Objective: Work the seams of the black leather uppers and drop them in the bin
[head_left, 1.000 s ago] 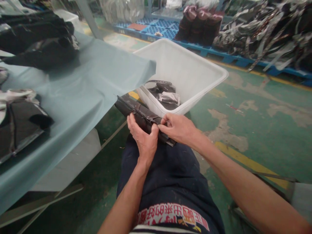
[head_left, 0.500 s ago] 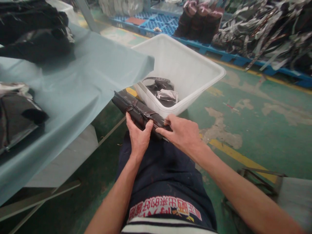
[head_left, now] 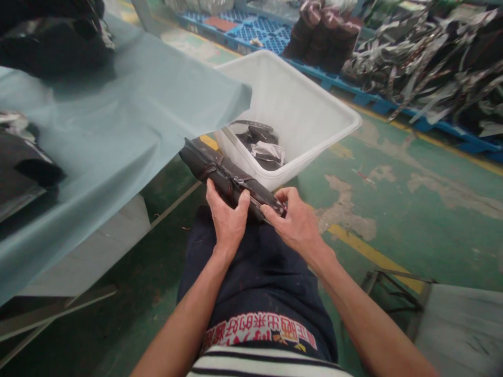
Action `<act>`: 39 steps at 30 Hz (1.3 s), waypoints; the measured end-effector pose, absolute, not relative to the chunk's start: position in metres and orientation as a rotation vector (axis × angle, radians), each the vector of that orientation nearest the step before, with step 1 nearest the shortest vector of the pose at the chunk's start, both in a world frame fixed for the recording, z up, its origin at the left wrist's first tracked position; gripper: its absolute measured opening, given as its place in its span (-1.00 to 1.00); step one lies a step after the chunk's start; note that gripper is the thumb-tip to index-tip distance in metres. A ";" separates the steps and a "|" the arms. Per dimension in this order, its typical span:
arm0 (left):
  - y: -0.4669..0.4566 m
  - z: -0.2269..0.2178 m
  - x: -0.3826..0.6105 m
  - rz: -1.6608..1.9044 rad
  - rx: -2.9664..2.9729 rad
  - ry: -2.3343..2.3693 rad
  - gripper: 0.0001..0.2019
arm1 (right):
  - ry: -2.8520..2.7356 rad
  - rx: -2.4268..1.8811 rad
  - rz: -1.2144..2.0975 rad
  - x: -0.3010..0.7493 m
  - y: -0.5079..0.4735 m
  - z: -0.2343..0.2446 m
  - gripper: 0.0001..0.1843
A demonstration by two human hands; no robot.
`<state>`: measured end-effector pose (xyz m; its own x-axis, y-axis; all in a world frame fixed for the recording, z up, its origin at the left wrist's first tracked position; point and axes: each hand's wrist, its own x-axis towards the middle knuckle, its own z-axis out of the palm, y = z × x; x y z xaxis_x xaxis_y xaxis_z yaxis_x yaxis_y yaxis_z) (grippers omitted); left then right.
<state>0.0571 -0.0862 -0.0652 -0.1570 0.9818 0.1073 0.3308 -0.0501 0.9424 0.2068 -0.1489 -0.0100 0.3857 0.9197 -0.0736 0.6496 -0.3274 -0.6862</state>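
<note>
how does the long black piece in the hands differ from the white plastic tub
The long black piece is slim and dark; the white plastic tub is wide and pale. The left hand and right hand hold the piece, while the open-topped tub stands beyond.

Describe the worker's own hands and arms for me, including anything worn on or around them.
Left hand and right hand are both ungloved; the visible forearms are sleeveless, with no watch or bracelet showing. The worker wears a white top with black stripes and a dark navy cloth garment printed with red-and-white characters.
</note>
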 end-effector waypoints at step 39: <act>-0.096 -0.074 0.063 1.237 1.471 1.506 0.06 | -1.306 -1.854 0.764 0.218 -0.136 -0.020 -0.54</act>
